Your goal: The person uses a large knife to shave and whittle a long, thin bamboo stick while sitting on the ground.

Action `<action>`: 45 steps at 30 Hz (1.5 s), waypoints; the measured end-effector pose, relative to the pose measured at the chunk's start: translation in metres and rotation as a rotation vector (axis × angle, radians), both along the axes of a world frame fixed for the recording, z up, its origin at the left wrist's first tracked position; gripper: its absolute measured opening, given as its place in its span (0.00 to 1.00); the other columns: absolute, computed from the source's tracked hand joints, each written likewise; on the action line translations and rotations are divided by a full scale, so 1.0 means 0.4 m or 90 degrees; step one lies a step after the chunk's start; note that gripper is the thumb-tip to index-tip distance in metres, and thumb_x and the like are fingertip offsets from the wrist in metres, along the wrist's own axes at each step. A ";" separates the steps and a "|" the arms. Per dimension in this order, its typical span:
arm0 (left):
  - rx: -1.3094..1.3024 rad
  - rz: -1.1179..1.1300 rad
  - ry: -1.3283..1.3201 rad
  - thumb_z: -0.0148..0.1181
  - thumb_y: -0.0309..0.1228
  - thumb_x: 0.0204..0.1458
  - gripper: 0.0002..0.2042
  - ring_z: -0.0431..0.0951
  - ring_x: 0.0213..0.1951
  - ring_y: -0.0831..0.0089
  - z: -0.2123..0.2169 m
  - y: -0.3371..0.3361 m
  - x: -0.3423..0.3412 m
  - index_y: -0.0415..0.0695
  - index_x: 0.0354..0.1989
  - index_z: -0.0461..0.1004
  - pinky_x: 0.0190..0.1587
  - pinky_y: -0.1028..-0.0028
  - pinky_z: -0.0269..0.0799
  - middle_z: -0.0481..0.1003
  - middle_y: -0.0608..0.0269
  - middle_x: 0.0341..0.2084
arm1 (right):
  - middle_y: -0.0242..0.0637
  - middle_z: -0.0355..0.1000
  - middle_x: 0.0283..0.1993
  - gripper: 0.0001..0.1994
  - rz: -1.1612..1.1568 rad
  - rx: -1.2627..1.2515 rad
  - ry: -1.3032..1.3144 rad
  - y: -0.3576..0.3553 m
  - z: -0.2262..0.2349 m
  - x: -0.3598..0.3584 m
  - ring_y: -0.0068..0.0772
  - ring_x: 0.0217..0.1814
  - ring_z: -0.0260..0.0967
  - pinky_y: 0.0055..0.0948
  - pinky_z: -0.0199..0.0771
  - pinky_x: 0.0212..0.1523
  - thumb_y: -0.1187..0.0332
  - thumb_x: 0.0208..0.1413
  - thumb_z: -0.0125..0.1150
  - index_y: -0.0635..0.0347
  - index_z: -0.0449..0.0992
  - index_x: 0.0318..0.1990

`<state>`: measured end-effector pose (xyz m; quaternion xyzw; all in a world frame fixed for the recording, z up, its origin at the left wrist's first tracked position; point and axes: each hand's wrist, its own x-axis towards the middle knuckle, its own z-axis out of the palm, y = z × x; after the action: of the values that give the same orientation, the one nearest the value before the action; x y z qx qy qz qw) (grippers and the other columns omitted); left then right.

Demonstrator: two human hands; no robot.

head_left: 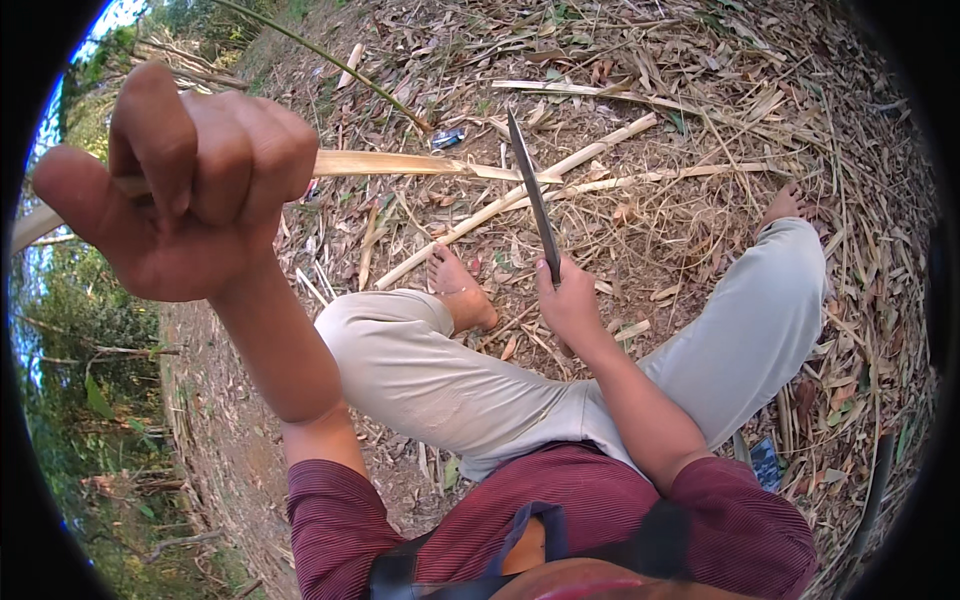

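My left hand [185, 185] is raised close to the camera, fingers curled around a long pale bamboo strip [420, 165] that runs from the far left across to the middle of the view. Its far end reaches the knife blade. My right hand [570, 300] sits lower, between my knees, gripping the handle of a long dark knife [530, 185] whose blade points up and away. I sit on the ground in light grey trousers with both bare feet out, the left foot [460, 290] just left of the right hand.
Dry leaves, shavings and split bamboo pieces [560, 170] cover the dirt ground ahead. A thin green stem [330, 60] arches at the top. A small blue packet [447, 139] lies among the litter. Another dark object [765, 462] rests by my right hip. Green brush lies to the left.
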<state>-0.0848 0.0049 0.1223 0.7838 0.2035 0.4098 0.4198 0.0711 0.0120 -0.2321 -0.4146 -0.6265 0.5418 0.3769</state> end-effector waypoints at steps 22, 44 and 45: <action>0.010 0.122 -0.144 0.41 0.51 0.69 0.22 0.42 0.09 0.86 -0.027 -0.077 -0.066 0.55 0.22 0.57 0.15 0.79 0.38 0.49 0.80 0.06 | 0.60 0.75 0.29 0.11 0.024 -0.009 0.023 -0.022 -0.041 -0.049 0.62 0.33 0.76 0.51 0.74 0.35 0.70 0.62 0.53 0.68 0.75 0.46; 0.011 0.086 -0.161 0.42 0.50 0.69 0.21 0.43 0.07 0.87 -0.035 -0.050 0.022 0.56 0.23 0.57 0.13 0.80 0.38 0.49 0.80 0.06 | 0.56 0.76 0.30 0.13 0.069 0.312 0.200 -0.076 0.261 0.024 0.56 0.28 0.76 0.46 0.76 0.29 0.68 0.65 0.54 0.71 0.72 0.49; 0.015 0.080 -0.155 0.42 0.50 0.69 0.21 0.43 0.07 0.87 -0.041 -0.050 0.037 0.56 0.23 0.57 0.13 0.81 0.39 0.49 0.80 0.06 | 0.56 0.76 0.29 0.12 0.067 0.310 0.198 -0.074 0.266 0.024 0.56 0.28 0.76 0.45 0.76 0.28 0.68 0.65 0.54 0.70 0.73 0.48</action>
<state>-0.0701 -0.0150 0.1059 0.7190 0.1950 0.5293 0.4061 0.0807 -0.0177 -0.1257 -0.1909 -0.6938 0.4514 0.5278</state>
